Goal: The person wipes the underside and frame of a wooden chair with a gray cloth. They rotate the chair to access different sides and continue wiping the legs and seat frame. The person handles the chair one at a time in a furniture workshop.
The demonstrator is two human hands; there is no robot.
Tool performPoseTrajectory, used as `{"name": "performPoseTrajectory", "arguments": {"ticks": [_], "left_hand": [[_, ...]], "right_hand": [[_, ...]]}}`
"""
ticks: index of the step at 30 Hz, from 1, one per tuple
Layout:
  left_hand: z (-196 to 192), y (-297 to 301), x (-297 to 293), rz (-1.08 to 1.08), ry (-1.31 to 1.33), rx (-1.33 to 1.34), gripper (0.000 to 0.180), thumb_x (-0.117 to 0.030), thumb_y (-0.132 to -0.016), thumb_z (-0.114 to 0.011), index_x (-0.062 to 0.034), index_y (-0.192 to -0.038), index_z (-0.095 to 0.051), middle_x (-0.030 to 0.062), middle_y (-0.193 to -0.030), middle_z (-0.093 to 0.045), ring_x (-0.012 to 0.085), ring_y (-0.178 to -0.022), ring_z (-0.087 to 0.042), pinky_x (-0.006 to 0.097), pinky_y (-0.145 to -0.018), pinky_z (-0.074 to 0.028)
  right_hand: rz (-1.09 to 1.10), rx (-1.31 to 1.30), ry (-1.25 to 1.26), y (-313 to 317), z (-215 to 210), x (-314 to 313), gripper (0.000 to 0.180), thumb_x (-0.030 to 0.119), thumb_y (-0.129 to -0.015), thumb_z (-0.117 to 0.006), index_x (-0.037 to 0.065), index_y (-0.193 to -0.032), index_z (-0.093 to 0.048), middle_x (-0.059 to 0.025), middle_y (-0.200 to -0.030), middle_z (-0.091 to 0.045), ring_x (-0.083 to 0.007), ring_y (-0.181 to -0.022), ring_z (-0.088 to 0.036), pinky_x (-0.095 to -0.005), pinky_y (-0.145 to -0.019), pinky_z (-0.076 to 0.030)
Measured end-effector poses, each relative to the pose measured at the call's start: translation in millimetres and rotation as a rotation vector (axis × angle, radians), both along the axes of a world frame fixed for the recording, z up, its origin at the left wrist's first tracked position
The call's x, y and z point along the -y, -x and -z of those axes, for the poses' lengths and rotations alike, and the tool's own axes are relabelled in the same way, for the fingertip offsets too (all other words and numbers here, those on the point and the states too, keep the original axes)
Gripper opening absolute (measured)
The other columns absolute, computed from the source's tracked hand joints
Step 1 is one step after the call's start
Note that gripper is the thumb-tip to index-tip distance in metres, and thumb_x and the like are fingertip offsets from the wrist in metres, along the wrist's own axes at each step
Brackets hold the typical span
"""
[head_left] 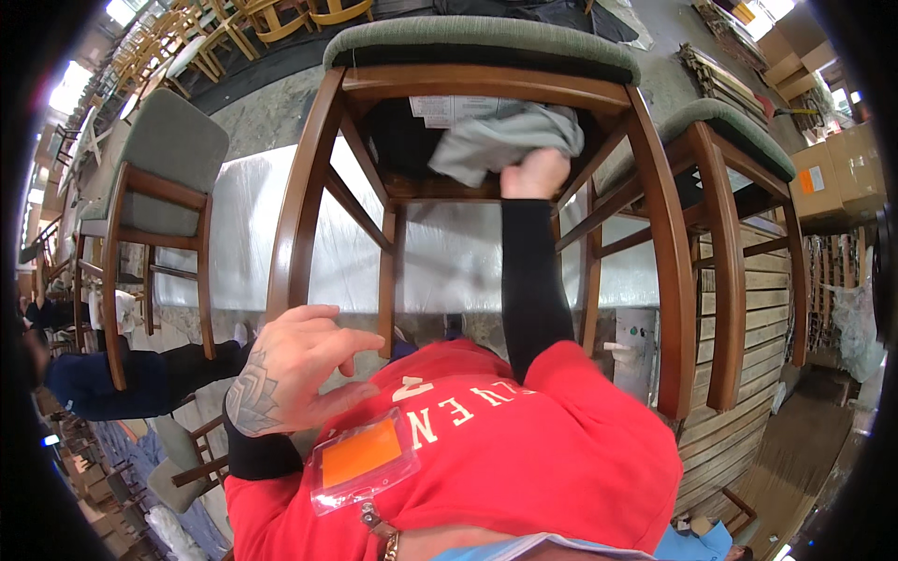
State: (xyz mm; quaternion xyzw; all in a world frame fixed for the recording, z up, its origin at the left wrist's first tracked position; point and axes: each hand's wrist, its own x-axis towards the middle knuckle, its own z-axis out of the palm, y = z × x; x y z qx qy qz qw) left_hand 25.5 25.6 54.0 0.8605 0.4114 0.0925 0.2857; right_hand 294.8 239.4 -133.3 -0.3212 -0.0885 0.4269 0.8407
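Overhead, the right hand [533, 173] was clenched round a grey cloth [505, 140], pressing it against the underside of the wooden chair [309, 168], between its legs and just beneath the green padded seat. Soft and light, the cloth would likely bunch and slip unless gathered in a fistful at its middle. The left hand [299, 360] hung open, fingers spread, gripping nothing, near the chest.

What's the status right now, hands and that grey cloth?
Right hand shut on grey cloth, pressed under the wooden chair seat. Left hand open, holding nothing, near the chair's front leg. Nothing between hands and chair.
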Motion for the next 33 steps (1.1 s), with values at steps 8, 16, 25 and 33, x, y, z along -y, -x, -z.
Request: {"name": "performPoseTrajectory", "arguments": {"ticks": [8,16,25,33], "left_hand": [[0.2,-2.7,-2.6,0.013,-0.007,0.058,0.040,-0.026,-0.077,-0.081,-0.0044,-0.109,-0.071,0.0031,-0.074,-0.068,0.0234,-0.076,-0.070,0.050,-0.101,-0.049],[-4.6,-5.3,-2.7,0.031,0.003,0.030,0.040,-0.012,-0.072,-0.083,-0.0043,-0.108,-0.070,0.0035,-0.074,-0.067,0.0235,-0.076,-0.071,0.048,-0.102,-0.050],[-3.4,-4.4,-4.7,0.028,-0.005,0.048,0.039,-0.013,-0.073,-0.083,-0.0049,-0.109,-0.069,0.0030,-0.074,-0.067,0.0237,-0.074,-0.069,0.048,-0.101,-0.050],[2.0,2.7,-5.9,0.072,-0.014,0.064,0.039,-0.018,-0.076,-0.080,-0.0049,-0.112,-0.070,0.0034,-0.077,-0.068,0.0231,-0.077,-0.070,0.047,-0.104,-0.048]], "right_hand": [[-0.052,-0.155,-0.197,-96.0,45.3,-32.8,0.030,0.031,-0.104,-0.055,0.011,-0.125,-0.060,-0.0072,-0.122,-0.066,-0.0283,-0.114,-0.063,-0.0469,-0.096,-0.054],[-0.080,-0.172,-0.121,-90.5,33.6,-22.3,0.028,0.021,-0.102,-0.060,0.009,-0.128,-0.059,-0.0095,-0.121,-0.067,-0.0258,-0.108,-0.067,-0.0420,-0.092,-0.057],[0.868,1.257,0.414,-90.9,58.8,-0.8,0.053,0.015,-0.085,-0.067,-0.007,-0.130,-0.053,-0.0298,-0.125,-0.061,-0.0494,-0.123,-0.052,-0.0551,-0.108,-0.037],[0.322,1.233,0.545,-165.0,32.2,-16.2,0.038,0.026,-0.093,-0.068,-0.005,-0.115,-0.071,-0.0262,-0.119,-0.071,-0.0420,-0.116,-0.065,-0.0450,-0.095,-0.050]]}}
